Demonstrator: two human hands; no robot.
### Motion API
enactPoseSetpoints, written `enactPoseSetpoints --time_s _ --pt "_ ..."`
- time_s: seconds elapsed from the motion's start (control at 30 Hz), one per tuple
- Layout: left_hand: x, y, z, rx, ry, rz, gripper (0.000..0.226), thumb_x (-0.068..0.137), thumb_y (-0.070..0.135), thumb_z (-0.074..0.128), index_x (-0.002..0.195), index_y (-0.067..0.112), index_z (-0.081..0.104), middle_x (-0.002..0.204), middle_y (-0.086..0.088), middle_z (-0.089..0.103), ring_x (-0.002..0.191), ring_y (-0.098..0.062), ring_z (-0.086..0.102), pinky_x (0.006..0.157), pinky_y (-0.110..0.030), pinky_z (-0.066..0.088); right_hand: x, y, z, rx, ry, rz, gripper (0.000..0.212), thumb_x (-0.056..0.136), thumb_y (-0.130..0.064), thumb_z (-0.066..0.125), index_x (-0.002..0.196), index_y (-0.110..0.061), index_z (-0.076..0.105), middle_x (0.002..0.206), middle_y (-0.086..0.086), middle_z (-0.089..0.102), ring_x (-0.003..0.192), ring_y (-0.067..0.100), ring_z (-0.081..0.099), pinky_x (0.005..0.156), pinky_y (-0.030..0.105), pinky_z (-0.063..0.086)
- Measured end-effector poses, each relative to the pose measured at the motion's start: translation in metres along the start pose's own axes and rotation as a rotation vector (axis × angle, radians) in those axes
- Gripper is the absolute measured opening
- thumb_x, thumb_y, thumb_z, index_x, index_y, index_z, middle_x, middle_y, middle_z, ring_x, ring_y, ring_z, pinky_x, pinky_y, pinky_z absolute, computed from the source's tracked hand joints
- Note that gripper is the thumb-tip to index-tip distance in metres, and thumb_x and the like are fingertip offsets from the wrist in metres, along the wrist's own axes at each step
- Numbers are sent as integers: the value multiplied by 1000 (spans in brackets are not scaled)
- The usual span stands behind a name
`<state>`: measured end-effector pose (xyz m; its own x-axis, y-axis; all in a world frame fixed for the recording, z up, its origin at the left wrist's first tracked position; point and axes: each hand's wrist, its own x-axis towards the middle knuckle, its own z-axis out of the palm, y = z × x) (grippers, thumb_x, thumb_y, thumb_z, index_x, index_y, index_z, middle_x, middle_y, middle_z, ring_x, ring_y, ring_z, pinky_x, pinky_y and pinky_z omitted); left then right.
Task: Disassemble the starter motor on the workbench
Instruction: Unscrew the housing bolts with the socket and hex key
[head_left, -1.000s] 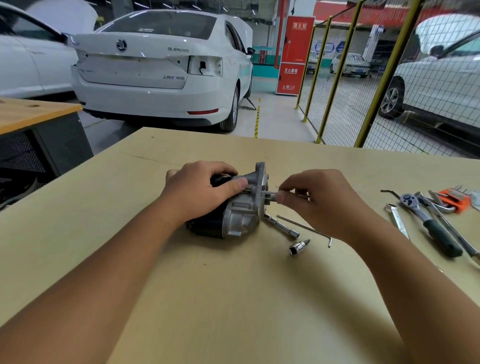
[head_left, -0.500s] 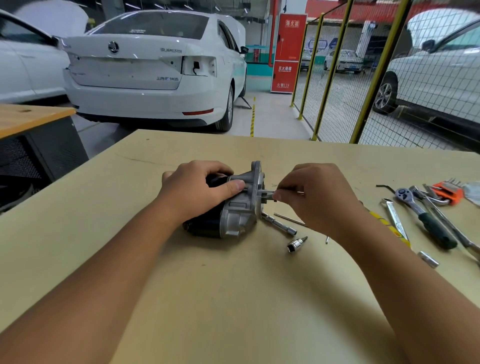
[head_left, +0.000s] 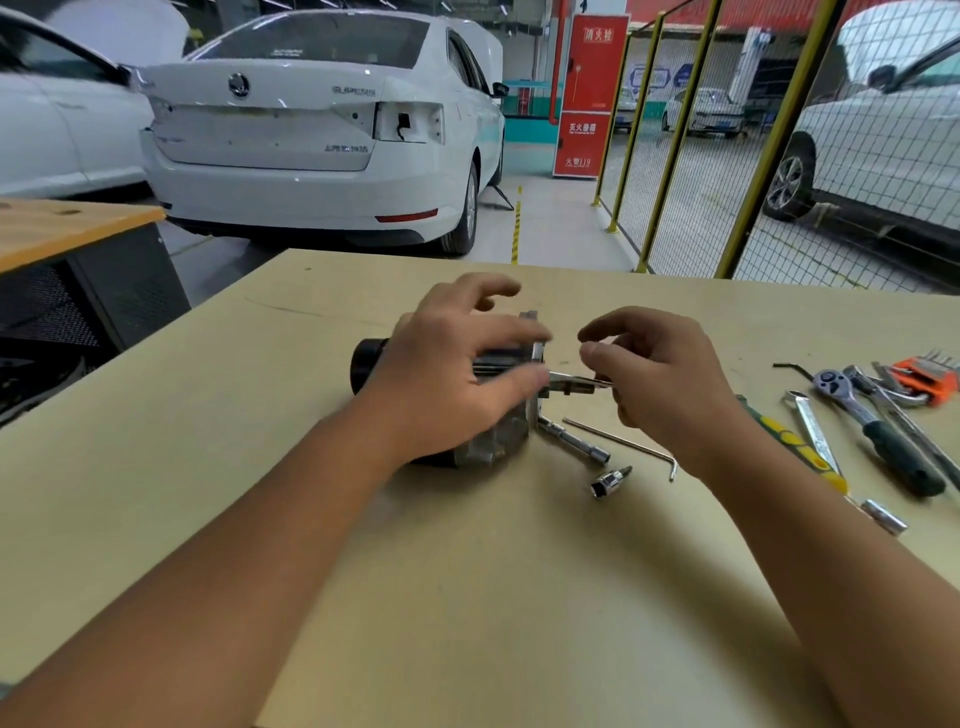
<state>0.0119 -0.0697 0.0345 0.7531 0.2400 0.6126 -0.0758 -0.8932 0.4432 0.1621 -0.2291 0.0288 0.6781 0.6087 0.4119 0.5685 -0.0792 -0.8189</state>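
Tan plywood workbench (head_left: 467, 597), with the starter motor (head_left: 498, 436) lying on its side near the middle, black end (head_left: 366, 358) to the left. Half a second back: left hand (head_left: 447, 384) wrapped snugly over the housing, right hand (head_left: 660, 374) tight against the silver flange. Now: looser hold on the left, forefinger lifted clear, thumb and the other fingers still clasping the body, black end newly uncovered. On the right, pinching a thin metal rod (head_left: 569, 385) and drawn back from the flange, more of the rod showing between fingers and casting. Probably means a long bolt or a driver bit coming out of the end plate, so an early step, housing not yet split; too blurred to tell which. Counted: one motor, two hands, one rod in the pinch. Loose on the bench: two sockets (head_left: 609, 480) (head_left: 883, 517), one tubular extension (head_left: 574, 441), one silver L-shaped key (head_left: 623, 441), one black L-shaped key (head_left: 789, 368), one ratchet (head_left: 878, 431), one flat spanner (head_left: 814, 431), one orange key set (head_left: 927, 379).
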Motion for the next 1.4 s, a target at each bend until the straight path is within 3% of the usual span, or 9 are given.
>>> enactPoseSetpoints --time_s 0.1,0.23,0.37,0.63,0.87,1.0,1.1,1.23,1.4 --pt "0 13 13 145 -125 -30 28 89 53 58 109 46 76 160 8 35 136 -19 40 105 -55 38 -1 0 -1 16 -3 -14 18 77 -37 61 89 -32 73 61 -8 64 50 10 53 59 31 41" --pt "4 21 17 205 -121 -76 20 95 44 60 106 43 76 160 9 37 135 -20 43 101 -51 37 0 -4 -3 69 -25 4 18 77 -31 62 89 -27 75 59 -9 61 49 9 50 56 28 38" --pt "6 22 15 199 -109 -110 14 95 36 66 103 40 77 157 13 40 127 -18 50 101 -51 40 2 -9 -16 355 -190 222 24 79 -28 68 89 -6 75 69 10 61 52 21 49 50 35 47" --pt "4 7 11 158 -25 -145 13 96 31 68 101 35 80 148 13 50 122 -15 55 102 -52 40 8 9 -63 184 -573 341 26 88 -27 70 87 -1 75 82 21 69 52 21 50 48 30 43" --pt "3 -3 3 6 8 -105 22 94 39 58 106 34 76 139 10 55 122 -13 58 106 -55 44 9 18 -47 69 -535 124 12 93 -7 67 95 -12 78 71 12 67 48 21 45 49 31 40" --pt "2 -28 -24 152 17 -271 45 89 55 51 134 48 53 133 12 59 122 -20 56 102 -53 48 9 19 -43 195 -511 231 17 99 -14 61 97 -7 77 59 0 35 50 16 26 47 27 30" --pt "-1 -49 -32 188 -131 -415 58 78 79 43 124 50 63 126 17 67 124 -18 58 103 -48 47 6 13 -35 215 -563 314 31 100 -31 59 92 -4 73 65 -1 25 53 14 20 46 26 26" --pt "-1 -54 -26 56 -106 -430 57 73 81 48 106 44 76 103 25 73 107 -7 64 98 -41 53 0 6 -21 174 -545 345 42 104 -38 51 79 -6 64 61 -4 29 52 16 22 47 27 25" --pt "-1 -54 -27 67 -83 -445 52 68 84 53 99 49 76 97 27 73 104 -6 66 94 -42 55 0 3 -12 -351 -270 -29 25 96 -31 64 73 -27 70 64 -9 64 53 8 50 57 29 40"
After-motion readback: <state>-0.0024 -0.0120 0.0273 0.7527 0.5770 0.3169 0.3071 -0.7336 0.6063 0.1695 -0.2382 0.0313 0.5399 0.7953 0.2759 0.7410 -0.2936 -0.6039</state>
